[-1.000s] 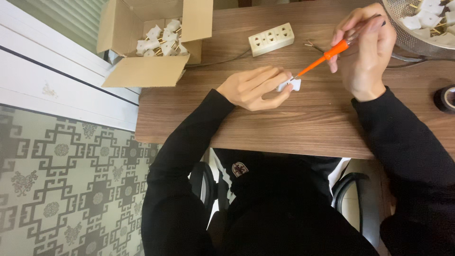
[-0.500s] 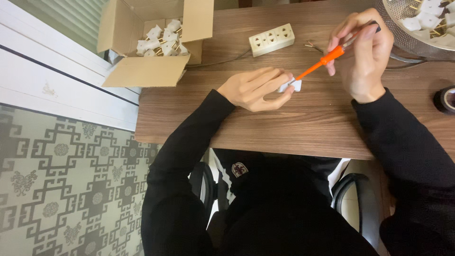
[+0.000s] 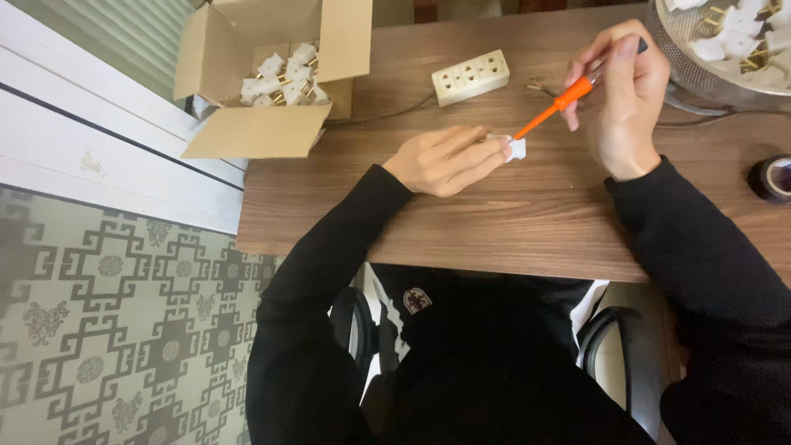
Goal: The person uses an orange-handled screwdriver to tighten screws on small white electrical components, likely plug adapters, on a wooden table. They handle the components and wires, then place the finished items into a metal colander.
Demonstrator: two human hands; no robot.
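Left hand (image 3: pixel 441 159): resting on the tabletop (image 3: pixel 511 214), fingers (image 3: pixel 482 152) stretched toward the right and closed on a small white plug (image 3: pixel 516 148). Plug position: at the fingertips, pressed down against the tabletop, only its right end showing past the fingers; remainder hidden beneath them.

Right hand (image 3: pixel 622 103): raised above the tabletop, fingers clenched around the handle of a screwdriver (image 3: pixel 560 103). Handle: orange, dark at the upper end by the fingertips. Shaft: slanting down and to the left, tip meeting the plug just beside the left fingertips. Exact contact point too small to tell.

Relation of hands: well apart, joined only by the screwdriver running from the right fingers down to the plug under the left fingers.

Surroundings:
- Power strip (image 3: pixel 470 77): cream, lying on the tabletop beyond the left hand, cable trailing off to the left.
- Box (image 3: pixel 264 78): cardboard, open, at the far left corner of the tabletop, flaps spread, holding a heap of white plugs with brass pins.
- Bowl (image 3: pixel 684 70): metal mesh, at the far right corner, just beyond the right hand, likewise holding white plugs.
- Tape (image 3: pixel 773 178): dark roll, near the right edge of the tabletop, beside the right sleeve.
- Floor (image 3: pixel 107 330): patterned grey, visible to the left, below the tabletop edge.

Both sleeves: black, forearms crossing the near edge of the tabletop.
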